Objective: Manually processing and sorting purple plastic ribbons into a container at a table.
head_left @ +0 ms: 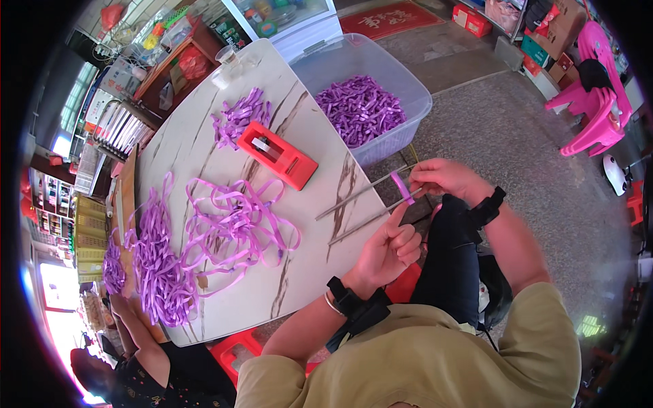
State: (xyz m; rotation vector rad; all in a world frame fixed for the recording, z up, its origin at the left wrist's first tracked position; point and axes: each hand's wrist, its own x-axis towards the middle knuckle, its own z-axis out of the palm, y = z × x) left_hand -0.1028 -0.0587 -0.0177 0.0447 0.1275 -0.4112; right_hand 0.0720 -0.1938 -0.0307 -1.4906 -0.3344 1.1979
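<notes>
Well, from the head view, a translucent plastic tub (412, 76) beside the tabletop (325, 268) holds a heap of short purple ribbon pieces (360, 109), and a clear plastic cup (227, 56) stands at the tabletop's far end. Over the tabletop's near edge, a purple ribbon band (401, 188) spans two thin metal rods (355, 196) between the person's hands. The right hand (445, 179) pinches it from the right; the left hand (391, 248) points its index finger at the band's lower end, other fingers curled, whether gripping anything I can't tell.
</notes>
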